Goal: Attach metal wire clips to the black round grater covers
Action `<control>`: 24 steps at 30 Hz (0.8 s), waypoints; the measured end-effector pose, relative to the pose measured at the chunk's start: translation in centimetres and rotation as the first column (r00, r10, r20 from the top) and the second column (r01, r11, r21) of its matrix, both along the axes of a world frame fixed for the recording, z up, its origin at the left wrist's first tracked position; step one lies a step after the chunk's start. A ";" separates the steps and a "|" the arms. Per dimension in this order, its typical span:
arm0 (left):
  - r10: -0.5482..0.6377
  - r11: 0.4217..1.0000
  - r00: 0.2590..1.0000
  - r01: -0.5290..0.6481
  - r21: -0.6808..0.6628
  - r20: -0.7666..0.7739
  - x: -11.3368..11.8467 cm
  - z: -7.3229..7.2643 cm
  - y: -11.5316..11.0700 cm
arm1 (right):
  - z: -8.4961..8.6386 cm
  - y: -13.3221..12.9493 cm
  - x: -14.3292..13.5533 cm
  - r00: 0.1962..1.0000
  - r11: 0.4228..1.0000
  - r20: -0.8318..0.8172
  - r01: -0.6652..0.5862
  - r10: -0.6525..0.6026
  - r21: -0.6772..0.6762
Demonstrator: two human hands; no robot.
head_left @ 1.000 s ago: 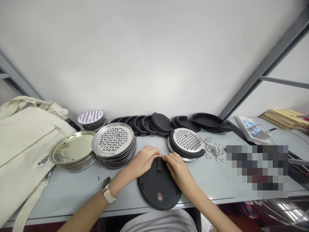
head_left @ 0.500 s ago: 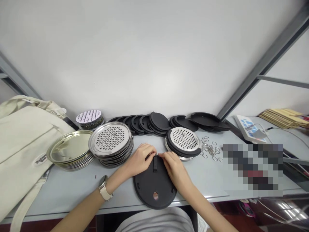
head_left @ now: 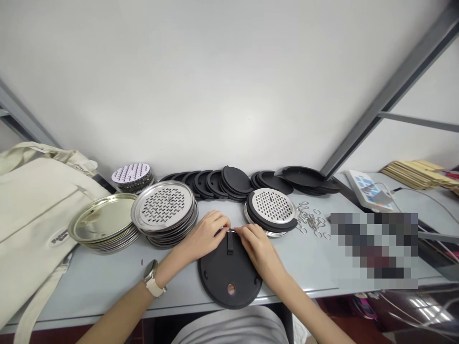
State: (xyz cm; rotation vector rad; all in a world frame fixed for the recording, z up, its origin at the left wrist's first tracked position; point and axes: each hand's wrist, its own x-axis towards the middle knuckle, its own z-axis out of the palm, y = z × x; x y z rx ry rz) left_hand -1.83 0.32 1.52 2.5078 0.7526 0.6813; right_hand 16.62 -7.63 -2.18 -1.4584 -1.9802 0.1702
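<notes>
A round black plastic disc (head_left: 231, 274) lies at the table's front edge, with a small hole low down and a raised strap-like tab (head_left: 230, 242) at its far side. Over that far edge, my left hand (head_left: 211, 231) pinches one end of a thin metal wire piece (head_left: 231, 231). My right hand (head_left: 255, 241) has its thumb and fingers closed at the wire's other end. Most of the wire is hidden by the fingers. Several loose bent wire loops (head_left: 311, 220) are scattered to the right.
Stacked metal grater discs (head_left: 165, 205) and gold-toned lids (head_left: 107, 217) stand left, beside a canvas bag (head_left: 39, 215). A black-rimmed grater stack (head_left: 272, 206) sits right of the hands. Black discs (head_left: 236, 179) line the wall. A pixelated patch covers the right side.
The wire between my fingertips shows slightly more, and my left fingers have shifted a little to the left. The disc stays in place.
</notes>
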 end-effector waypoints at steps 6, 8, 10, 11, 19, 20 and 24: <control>-0.028 0.999 1.000 0.028 -0.039 0.006 -0.2 -0.1 0.2 | -0.1 0.1 0.0 1.000 1.000 -0.029 0.010 -0.010 -0.013; -0.046 0.997 0.999 0.047 -0.059 0.009 -0.2 -0.1 0.3 | -0.1 0.1 0.0 0.999 1.000 -0.036 0.008 -0.009 -0.026; -0.066 0.995 0.998 0.066 -0.075 0.011 -0.3 0.0 0.5 | -0.2 0.1 -0.1 0.999 0.999 -0.042 0.011 -0.013 -0.038; -0.074 0.994 0.997 0.075 -0.082 0.010 -0.4 0.0 0.6 | -0.2 0.2 -0.1 0.999 0.999 -0.045 0.013 -0.015 -0.041; -0.115 0.986 0.993 0.113 -0.122 -0.011 -0.9 0.4 0.5 | 0.0 0.2 0.0 0.999 0.999 -0.013 0.034 -0.035 -0.015; -0.117 0.985 0.993 0.115 -0.125 -0.013 -1.0 0.5 0.5 | 0.0 0.2 0.0 0.999 0.999 0.002 0.038 -0.038 -0.017; -0.116 0.986 0.993 0.111 -0.121 -0.028 -1.0 0.7 0.5 | 0.2 0.1 0.0 0.999 0.999 0.015 0.041 -0.041 -0.026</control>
